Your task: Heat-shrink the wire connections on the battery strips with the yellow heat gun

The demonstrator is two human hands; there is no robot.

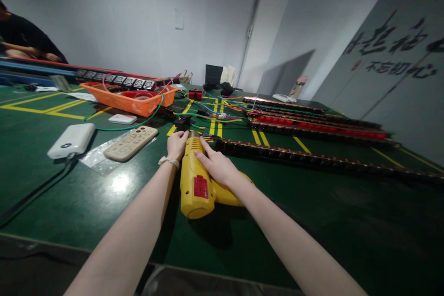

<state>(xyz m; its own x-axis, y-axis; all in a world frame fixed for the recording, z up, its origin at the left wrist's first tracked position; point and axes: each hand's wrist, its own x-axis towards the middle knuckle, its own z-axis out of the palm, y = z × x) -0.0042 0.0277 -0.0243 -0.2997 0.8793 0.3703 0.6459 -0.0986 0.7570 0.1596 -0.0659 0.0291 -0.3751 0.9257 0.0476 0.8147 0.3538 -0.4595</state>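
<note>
Right hand [222, 165]: laid along a yellow heat gun [196, 171], thumb on top; whether you had it clamped could not be told. Left hand [177, 145]: fingers curled together beside the metal nozzle [193, 134]; anything pinched was hidden from you. Gun position: at the front of the green table [69, 208], nozzle pointing away. Handling, as judged: best served by a steady barrel and your left fingertips kept off the nozzle, possibly hot. Ahead, crowding your reach: coloured wires [209, 138], a black block [182, 121]. Right: a long dark strip [294, 155]. Left: a beige remote [132, 143], a white power bank [71, 141]. Beyond: an orange tray [149, 107].
</note>
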